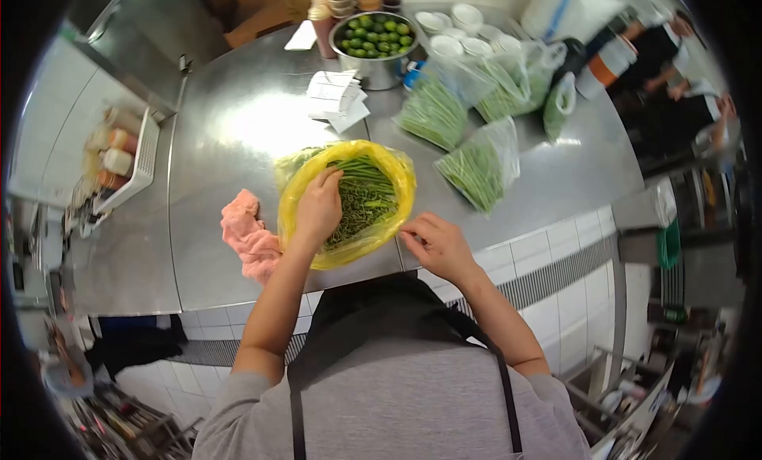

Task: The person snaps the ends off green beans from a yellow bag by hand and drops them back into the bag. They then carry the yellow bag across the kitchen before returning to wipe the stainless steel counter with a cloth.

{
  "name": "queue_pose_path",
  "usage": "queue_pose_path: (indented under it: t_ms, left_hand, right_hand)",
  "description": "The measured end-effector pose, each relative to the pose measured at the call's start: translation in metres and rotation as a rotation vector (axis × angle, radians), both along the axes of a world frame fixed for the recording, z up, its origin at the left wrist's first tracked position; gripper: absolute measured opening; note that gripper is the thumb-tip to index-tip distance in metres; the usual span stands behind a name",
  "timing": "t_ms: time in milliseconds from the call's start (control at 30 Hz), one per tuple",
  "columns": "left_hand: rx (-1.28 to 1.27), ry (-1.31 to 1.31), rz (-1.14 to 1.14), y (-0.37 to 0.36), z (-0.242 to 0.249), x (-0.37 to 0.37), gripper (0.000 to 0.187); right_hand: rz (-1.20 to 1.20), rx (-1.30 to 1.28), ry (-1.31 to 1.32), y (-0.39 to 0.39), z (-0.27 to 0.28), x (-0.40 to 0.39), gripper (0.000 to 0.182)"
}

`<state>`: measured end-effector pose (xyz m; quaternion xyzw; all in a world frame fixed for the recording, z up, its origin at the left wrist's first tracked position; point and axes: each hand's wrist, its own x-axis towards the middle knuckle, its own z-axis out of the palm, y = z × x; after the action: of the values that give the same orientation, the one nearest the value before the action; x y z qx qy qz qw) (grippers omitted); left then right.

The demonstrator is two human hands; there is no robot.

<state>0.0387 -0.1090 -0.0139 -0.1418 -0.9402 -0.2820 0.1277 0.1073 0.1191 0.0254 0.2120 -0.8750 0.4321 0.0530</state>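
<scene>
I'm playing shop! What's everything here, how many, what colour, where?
Table: one, silver, middle
Yellow bag: one, yellow, front
Stalks: many, green, in yellow bag
Cloth: one, pink, left of yellow bag
Papers: several, white, behind yellow bag
Metal bowl: one, silver, back
Limes: many, green, in metal bowl
Clear bags: several, green inside, right
White bowls: several, white, back
Basket: one, white, left
People: some, dark clothes, right
Clutter: uncountable, mixed, edges
Apron: one, black, bottom
Left hand: one, bare, in yellow bag
Right hand: one, bare, beside yellow bag
</scene>
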Motion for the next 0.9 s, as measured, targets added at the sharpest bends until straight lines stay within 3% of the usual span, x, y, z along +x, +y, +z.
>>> queue_pose_path:
  t_ms: [167, 267, 333, 533, 600, 733, 900]
  left_hand:
    - [-0.165, 0.045, 0.021, -0.001, -0.010, -0.018, 0.040]
    - [-0.207, -0.168, -0.027, 0.002, 0.004, -0.010, 0.035]
    - [-0.131, -0.236, -0.147, -0.007, 0.010, -0.001, 0.028]
    - [-0.011, -0.224, -0.179, -0.031, 0.036, 0.021, 0.021]
    - [0.030, -0.217, -0.209, -0.036, 0.044, 0.022, 0.020]
    - [0.093, -0.209, -0.299, -0.044, 0.052, 0.025, 0.018]
    - [0.243, -0.117, -0.389, -0.052, 0.042, 0.029, 0.013]
  right_hand:
    - [0.172, -0.030, -0.041, -0.017, -0.013, -0.019, 0.007]
    - [0.173, -0.030, -0.064, -0.024, -0.027, -0.022, 0.008]
    - [0.155, -0.043, -0.079, -0.028, -0.027, -0.029, 0.008]
    - [0.024, -0.005, 0.037, -0.049, -0.013, -0.063, 0.011]
    - [-0.016, -0.140, -0.077, -0.060, -0.005, -0.062, 0.017]
    - [0.154, -0.005, 0.138, -0.079, -0.003, -0.054, 0.023]
    - [0.043, -0.048, 0.161, -0.097, 0.009, -0.031, 0.022]
